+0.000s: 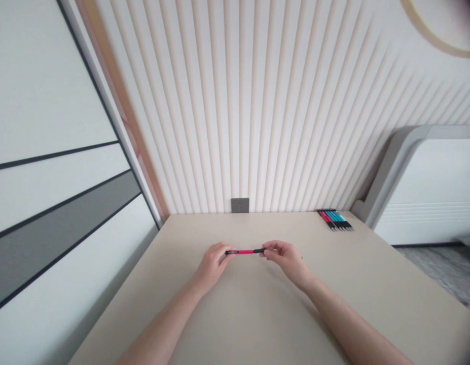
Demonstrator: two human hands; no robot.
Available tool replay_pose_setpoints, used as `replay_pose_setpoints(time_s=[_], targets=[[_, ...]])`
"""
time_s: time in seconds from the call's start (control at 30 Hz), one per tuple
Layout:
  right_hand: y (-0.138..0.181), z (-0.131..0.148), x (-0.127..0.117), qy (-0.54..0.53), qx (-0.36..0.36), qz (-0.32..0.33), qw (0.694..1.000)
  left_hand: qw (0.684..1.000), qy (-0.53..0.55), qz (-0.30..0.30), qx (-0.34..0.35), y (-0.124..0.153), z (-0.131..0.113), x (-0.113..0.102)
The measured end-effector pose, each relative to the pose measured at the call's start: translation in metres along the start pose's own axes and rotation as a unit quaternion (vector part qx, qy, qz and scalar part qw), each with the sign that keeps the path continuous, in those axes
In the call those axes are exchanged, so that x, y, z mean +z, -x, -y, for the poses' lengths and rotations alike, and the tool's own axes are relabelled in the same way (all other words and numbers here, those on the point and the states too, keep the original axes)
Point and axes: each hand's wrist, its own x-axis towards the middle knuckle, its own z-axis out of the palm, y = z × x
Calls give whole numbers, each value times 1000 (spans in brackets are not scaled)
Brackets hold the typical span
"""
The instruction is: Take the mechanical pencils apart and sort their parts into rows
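A pink pen with black ends [245, 252] is held level between my two hands, above the middle of the table. My left hand [215, 261] pinches its left black end between thumb and fingers. At the other end, my right hand [286, 258] grips the black part with thumb and fingertips. Further back to the right, a row of several pens [335, 220], pink, teal and white with black ends, lies side by side on the table. A tiny dark spot shows just right of my right hand; I cannot make out what it is.
The beige table [235, 314] reaches back to a ribbed white wall [238, 101] with a dark grey socket [240, 205] low on it. A white and grey cabinet [60, 203] borders the left side. Beyond the right edge stands a grey-white headboard [428, 187].
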Motion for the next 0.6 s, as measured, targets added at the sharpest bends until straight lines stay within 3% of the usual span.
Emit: replay_pose_setpoints(time_s=[0.27,0.43,0.6], targets=[[-3,-8,-4,-5,-28,13,1000,999,47,-13,-18,-1,-8,-2],[-2,-9,-2,3,-57,10,998,981,139,-35,-132,0,-11,3],[-2,-7,-4,64,-106,-42,991,960,211,3,-186,1,-13,4]])
